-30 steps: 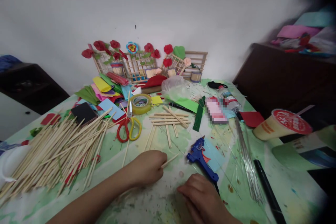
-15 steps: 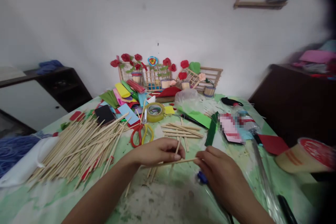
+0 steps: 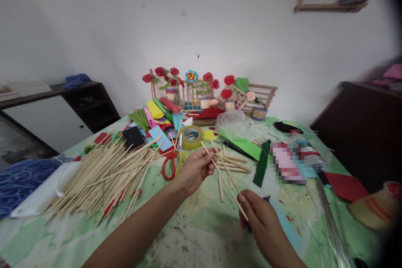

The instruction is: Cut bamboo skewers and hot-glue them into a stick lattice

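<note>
Two thin wooden sticks slant between my hands above the table. My left hand pinches their upper ends between thumb and fingers. The fingers of my right hand are closed around the lower end, and something dark blue shows partly behind them. Beyond my hands, several loose sticks lie crossed on the table. Scissors with red and yellow handles rest just left of my left hand. A large pile of sticks spreads over the left side.
A tape roll, colored paper and a dark phone-like object lie further back. Stick frames with paper flowers lean on the wall. At right are a plastic bottle, red paper and a cup.
The sticks between my hands have turned from nearly level to a steep slant. My left hand has risen, my right hand has lowered, and the camera view has shifted left.
</note>
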The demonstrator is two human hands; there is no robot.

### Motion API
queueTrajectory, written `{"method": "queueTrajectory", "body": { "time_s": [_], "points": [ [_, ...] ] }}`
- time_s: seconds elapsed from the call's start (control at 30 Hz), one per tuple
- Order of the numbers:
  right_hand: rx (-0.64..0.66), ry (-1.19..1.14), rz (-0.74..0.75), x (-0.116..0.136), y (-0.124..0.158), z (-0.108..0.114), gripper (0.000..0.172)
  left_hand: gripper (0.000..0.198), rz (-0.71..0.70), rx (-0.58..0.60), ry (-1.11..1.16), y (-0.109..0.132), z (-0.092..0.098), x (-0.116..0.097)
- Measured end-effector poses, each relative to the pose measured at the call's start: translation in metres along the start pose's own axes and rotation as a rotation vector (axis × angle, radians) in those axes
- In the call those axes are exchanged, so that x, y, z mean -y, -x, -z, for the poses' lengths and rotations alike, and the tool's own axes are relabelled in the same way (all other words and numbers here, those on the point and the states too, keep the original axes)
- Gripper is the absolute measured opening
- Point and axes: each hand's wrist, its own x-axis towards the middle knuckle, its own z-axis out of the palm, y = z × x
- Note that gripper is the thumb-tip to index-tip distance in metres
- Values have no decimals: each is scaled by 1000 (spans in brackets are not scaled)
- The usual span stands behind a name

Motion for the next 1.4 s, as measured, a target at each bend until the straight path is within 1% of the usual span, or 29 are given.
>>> {"method": "queueTrajectory", "body": {
  "time_s": [0.07,0.13,0.27,0.37,0.43,0.53,0.7,0.9,1.1,1.2,1.4],
  "points": [
    [11,33,3,2,1,-1,38,26,9,-24,-1,-1,0,2],
    [48,30,-9,2,2,0,38,27,-7,-26,-6,-2,1,2],
    [130,-30,-33,1,3,3,41,28,-29,9,-63,-2,2,0],
    [170,-116,-52,3,6,2,42,27,13,33,-81,0,0,0],
    [173,-161,-57,6,8,1,41,27,40,51,-80,1,-1,1],
    [171,-209,-54,8,12,-3,40,27,43,73,-100,1,-1,4],
    [243,-358,-80,8,14,-10,39,27,43,78,-128,-3,2,7],
    [301,-524,-139,4,14,-20,41,33,37,103,-186,-2,2,5],
    [331,-555,-155,1,13,-25,42,32,29,98,-201,-2,3,6],
    [343,-563,-157,1,12,-25,42,31,37,90,-199,-4,4,7],
    [370,-636,-208,4,14,-23,39,30,56,72,-202,-8,8,9]
  ]
}}
